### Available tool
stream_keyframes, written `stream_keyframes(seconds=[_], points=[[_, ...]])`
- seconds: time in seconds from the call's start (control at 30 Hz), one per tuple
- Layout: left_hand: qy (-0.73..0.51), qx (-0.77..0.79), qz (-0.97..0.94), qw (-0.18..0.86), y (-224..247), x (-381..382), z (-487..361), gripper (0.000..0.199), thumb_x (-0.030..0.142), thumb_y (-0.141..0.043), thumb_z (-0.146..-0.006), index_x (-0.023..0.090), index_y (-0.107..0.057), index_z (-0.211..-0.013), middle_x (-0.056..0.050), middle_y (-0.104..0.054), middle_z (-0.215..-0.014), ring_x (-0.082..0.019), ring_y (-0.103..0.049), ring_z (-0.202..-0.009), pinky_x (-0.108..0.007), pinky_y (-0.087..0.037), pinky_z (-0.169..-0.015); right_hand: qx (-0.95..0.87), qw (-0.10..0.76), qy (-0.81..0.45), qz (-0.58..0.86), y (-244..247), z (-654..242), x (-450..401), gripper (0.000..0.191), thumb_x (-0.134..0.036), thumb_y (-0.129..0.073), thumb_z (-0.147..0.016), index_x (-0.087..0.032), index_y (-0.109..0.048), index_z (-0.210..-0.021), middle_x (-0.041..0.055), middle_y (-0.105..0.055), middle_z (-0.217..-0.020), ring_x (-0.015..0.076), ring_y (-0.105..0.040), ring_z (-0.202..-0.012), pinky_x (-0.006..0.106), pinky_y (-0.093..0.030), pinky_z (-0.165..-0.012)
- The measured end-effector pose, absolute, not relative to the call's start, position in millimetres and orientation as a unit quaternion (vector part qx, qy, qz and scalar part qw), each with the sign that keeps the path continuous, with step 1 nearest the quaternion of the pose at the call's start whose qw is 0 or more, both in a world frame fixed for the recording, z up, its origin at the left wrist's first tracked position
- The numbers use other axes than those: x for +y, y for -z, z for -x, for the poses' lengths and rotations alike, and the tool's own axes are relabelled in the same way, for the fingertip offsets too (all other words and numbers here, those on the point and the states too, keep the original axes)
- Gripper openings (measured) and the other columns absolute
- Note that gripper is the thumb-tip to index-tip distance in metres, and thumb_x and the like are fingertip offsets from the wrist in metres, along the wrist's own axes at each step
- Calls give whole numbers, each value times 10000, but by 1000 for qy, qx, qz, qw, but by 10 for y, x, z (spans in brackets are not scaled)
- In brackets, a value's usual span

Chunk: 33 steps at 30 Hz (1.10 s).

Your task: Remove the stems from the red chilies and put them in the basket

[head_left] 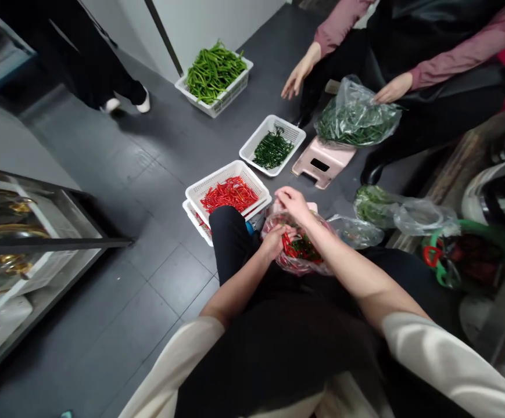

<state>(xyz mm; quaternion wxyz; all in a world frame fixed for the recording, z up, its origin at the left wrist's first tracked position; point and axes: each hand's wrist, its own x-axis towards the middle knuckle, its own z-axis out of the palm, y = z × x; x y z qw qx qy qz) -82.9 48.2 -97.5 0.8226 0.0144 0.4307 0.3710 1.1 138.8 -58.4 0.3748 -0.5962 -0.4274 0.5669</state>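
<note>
A clear plastic bag (308, 264) of red chillies with green stems sits between my knees. My left hand (274, 241) is at the bag's left side, its fingers closed round some red chillies. Above the bag's opening, my right hand (292, 203) has its fingers bent together; what they hold, if anything, is too small to tell. Just left of the bag, a white basket (195, 191) holds red chillies (230, 195) and rests on another white basket. Behind it stands a white basket (298, 136) with dark green chillies (273, 149).
A white basket (224, 101) of long green peppers stands farther back. Opposite, a person in pink sleeves (465, 52) handles a bag of greens (357, 119) over a pink stool (324, 162). A metal shelf (60, 261) is left; another person's legs (90, 64) are at upper left.
</note>
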Motion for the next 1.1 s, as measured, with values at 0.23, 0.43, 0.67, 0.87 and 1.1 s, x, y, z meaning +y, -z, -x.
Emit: stream_keyframes(seconds=[0.23,0.43,0.67,0.87,1.1], points=[[-397,382,27,834,911,459,530,87,82,-566,-850,141,-625,-872,-65,-713,-968,-153,-667,-992,-320,-450,-1012,-500,297,-463,669,749,-865,132,307,-495,-603,-758,-198,-553,-698,-19,-563,-649,133,-498,-621,256,-405,-619],[-338,452,-95,820,920,390,382,115,128,-722,-716,124,-691,-826,-25,-682,-775,-107,-625,-721,-245,-475,-812,-484,283,-525,641,777,-923,70,336,-509,-572,-736,-215,-431,-654,-49,-471,-567,104,-422,-524,230,-326,-520],[-321,556,-446,624,941,338,467,169,258,-711,-710,162,-638,-591,8,-592,-619,-112,-503,-646,-240,-403,-690,-495,196,-567,628,705,-1035,99,370,-478,-458,-874,-202,-437,-629,-54,-430,-499,87,-350,-447,228,-262,-491],[-304,571,-539,539,927,308,419,228,260,-663,-761,176,-579,-567,5,-556,-598,-112,-460,-611,-252,-365,-649,-611,77,-369,697,617,-1012,41,215,-343,-508,-903,-183,-642,-851,57,-688,-810,175,-593,-727,256,-368,-650],[-217,499,-231,806,886,381,438,166,190,-678,-764,137,-578,-643,-19,-588,-584,-80,-508,-523,-200,-348,-512,-669,130,-347,644,563,-1093,-96,242,-314,-418,-953,-194,-621,-1007,98,-704,-959,211,-638,-861,290,-420,-744]])
